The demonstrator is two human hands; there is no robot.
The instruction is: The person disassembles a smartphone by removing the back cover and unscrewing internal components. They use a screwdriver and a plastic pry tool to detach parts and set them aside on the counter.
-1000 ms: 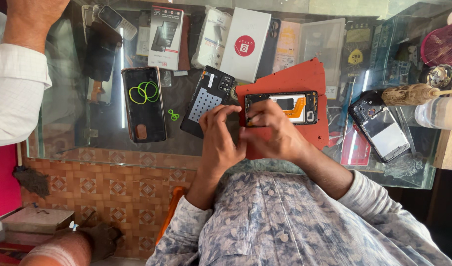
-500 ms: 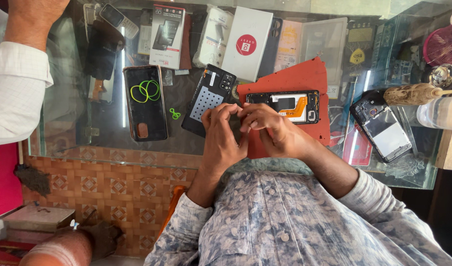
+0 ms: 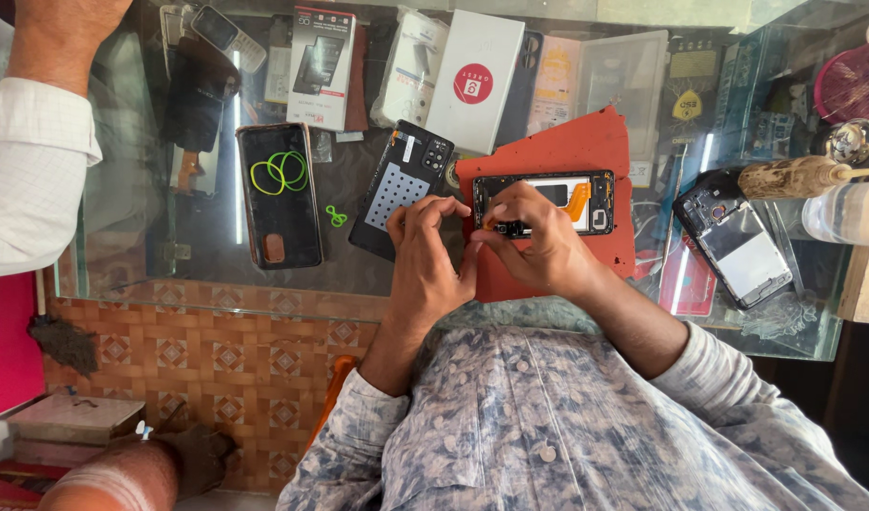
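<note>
Both our hands have crept a little along the opened phone point(image 3: 559, 202), which lies on the red mat point(image 3: 586, 147) near the middle of the glass bench point(image 3: 150, 265). Our right hand point(image 3: 540, 241) now pinches narrow at the phone's lower edge; our left hand point(image 3: 425, 255) curls beside it, fingertips on its end. The work inside the frame looks under way; the phone itself has not shifted.

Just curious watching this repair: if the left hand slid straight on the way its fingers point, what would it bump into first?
Probably the black phone back cover lying just beyond the left hand and its fingertips, though depth is hard to judge.
</note>
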